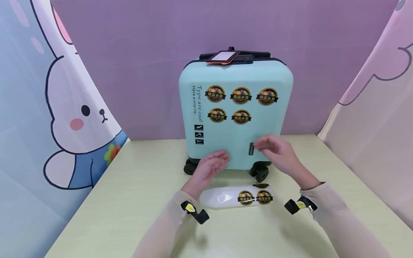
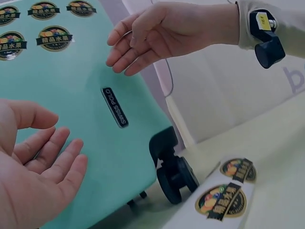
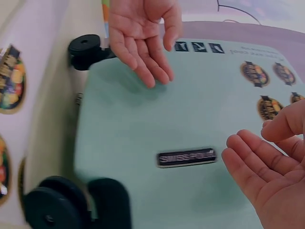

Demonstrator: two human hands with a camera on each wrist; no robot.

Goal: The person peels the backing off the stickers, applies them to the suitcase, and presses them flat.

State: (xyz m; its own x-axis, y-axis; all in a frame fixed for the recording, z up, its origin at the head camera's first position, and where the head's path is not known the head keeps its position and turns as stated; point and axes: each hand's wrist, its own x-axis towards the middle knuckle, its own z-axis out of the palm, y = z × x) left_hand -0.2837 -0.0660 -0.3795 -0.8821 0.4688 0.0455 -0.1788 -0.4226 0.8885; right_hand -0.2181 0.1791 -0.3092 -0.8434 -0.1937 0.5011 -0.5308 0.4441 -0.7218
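A mint-green suitcase (image 1: pixel 238 143) stands upright on its wheels, with several round fruit stickers (image 1: pixel 241 95) on its front, three in the upper row and two below. My left hand (image 1: pixel 213 166) is before the lower left of the suitcase, fingers loosely bent and nothing in them. Near the dark name badge (image 3: pixel 187 156) at the lower right is my right hand (image 1: pixel 275 150), its fingers relaxed and empty. Whether either hand touches the shell, I cannot tell. On the table in front lies a white sticker strip (image 1: pixel 222 197) bearing a few more of the round stickers.
A tag with an orange edge (image 1: pixel 223 56) lies on top by the black carry handle (image 1: pixel 261 55). Black wheels (image 1: pixel 259 171) hold the suitcase on the pale table (image 1: pixel 138 200). Behind hangs a purple backdrop (image 1: pixel 145 71), with a printed rabbit curtain (image 1: pixel 71 118) at left.
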